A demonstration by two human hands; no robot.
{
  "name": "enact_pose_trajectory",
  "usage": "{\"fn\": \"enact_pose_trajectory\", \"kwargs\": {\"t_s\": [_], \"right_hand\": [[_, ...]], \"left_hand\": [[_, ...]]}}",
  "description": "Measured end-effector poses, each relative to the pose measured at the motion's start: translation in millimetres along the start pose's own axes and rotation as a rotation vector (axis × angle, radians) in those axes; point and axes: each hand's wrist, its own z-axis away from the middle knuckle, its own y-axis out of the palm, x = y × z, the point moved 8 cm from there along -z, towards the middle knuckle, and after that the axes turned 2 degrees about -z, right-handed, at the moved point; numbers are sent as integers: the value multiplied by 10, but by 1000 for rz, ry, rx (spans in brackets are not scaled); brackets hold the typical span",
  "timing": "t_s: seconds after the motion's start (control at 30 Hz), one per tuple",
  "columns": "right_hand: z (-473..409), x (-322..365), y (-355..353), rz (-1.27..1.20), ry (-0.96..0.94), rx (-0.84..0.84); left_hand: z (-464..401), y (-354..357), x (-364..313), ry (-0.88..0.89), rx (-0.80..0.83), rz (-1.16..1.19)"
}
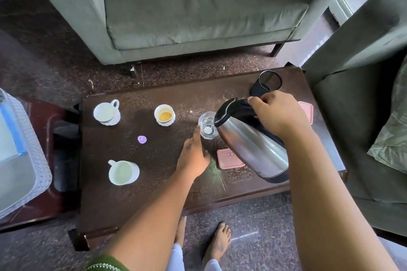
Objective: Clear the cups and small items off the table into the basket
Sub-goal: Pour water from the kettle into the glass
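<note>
My right hand [278, 113] grips the black handle of a steel kettle [253, 145], tilted with its spout over a clear glass [207, 125] on the dark table [132, 204]. My left hand [193, 156] rests against the glass's near side, fingers touching it. A white cup [107, 113] stands at the far left, a cup holding orange liquid [164, 115] in the middle, and a white mug [123, 172] at the near left. Between them lies a small purple cap [142, 139]. The white basket [19, 160] sits at the left edge of view.
A pink lid [228, 157] lies partly under the kettle; another pink container [307, 112] shows behind my right hand. A black mesh holder [267, 83] stands at the table's far right. Grey sofas flank the table at the back and right. My bare feet are below the table's near edge.
</note>
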Motion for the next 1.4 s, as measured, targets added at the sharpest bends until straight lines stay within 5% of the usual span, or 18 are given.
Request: {"fn": "enact_pose_trajectory", "kwargs": {"t_s": [0.3, 1.4], "right_hand": [[-60, 8, 58, 0, 10, -9], [-191, 12, 189, 11, 30, 50]], "left_hand": [[-352, -118, 94, -131, -71, 168], [-555, -204, -42, -60, 1, 166]]}}
